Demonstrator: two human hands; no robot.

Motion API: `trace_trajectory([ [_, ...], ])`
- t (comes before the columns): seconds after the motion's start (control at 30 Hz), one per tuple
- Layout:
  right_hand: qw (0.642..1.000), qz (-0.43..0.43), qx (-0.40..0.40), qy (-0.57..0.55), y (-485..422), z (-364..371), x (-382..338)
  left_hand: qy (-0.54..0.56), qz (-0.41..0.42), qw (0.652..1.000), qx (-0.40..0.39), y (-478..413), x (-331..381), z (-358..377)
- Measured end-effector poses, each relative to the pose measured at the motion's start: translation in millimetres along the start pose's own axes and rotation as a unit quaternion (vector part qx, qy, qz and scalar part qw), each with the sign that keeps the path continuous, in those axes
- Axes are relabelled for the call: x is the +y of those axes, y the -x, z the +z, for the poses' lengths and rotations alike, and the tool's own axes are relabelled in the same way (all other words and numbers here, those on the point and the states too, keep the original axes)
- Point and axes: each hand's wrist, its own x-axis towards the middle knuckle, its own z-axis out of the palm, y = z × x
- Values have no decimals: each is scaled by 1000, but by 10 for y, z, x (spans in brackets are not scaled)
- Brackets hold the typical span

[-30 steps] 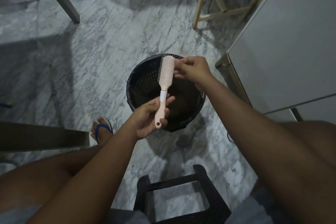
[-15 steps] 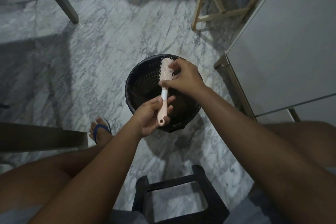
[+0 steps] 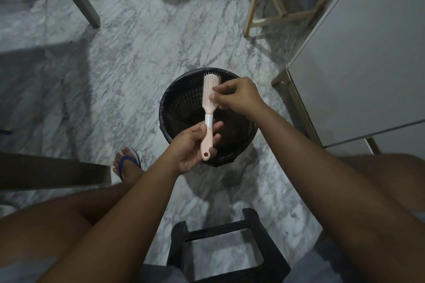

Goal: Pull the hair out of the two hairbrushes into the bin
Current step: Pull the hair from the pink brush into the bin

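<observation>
The left hand (image 3: 192, 148) is wrapped around the handle of a pink hairbrush (image 3: 208, 108), holding it over the open mouth of a black bin (image 3: 174, 103) that stands on the marble floor (image 3: 126, 57). The brush head points away from the person, bristles up. The right hand (image 3: 236, 96) sits at the bristles with thumb and fingertips pinched together; whether they hold any hair cannot be told.

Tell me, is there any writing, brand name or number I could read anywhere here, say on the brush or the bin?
None can be read.
Pink hairbrush: no print shows on its handle or head.
Black bin: plain mesh wall, no label.
Grey cabinet: blank surface.
</observation>
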Motion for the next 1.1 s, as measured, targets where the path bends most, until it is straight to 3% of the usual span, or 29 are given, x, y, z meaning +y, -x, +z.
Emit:
trace_trajectory([
  [0.23, 985, 63, 23, -162, -12, -5, 65, 13, 0, 1000, -3, -4, 26, -42],
  [0.33, 969, 91, -15, -231, 37, -36, 80, 8, -8, 1000, -7, -6, 63, -35],
  [0.43, 969, 82, -38, -228, 48, -79, 107, 2, -18, 1000, -8, -2, 65, -29],
  [0.63, 959, 112, 54, -254, -91, -176, 33, -12, -38, 999, -29, 40, 1, -32],
  [0.73, 978, 89, 54, -184, -117, -194, -38, -17, -30, 999, -17, 35, -23, -17],
  [0.8, 995, 62, 39, -69, -118, -170, -83, -43, -21, 999, 0, 18, -18, -5],
  [0.9, 989, 13, 99, 112, -177, -125, -112, -120, -4, 992, 26, 15, -14, 18],
  [1.0, 979, 1, 143, 149, -269, -146, -132, -129, 9, 991, 31, 18, -4, 37],
  [1.1, 978, 2, 136, 158, -326, -151, -135, -101, 3, 995, 19, 24, 27, 17],
])
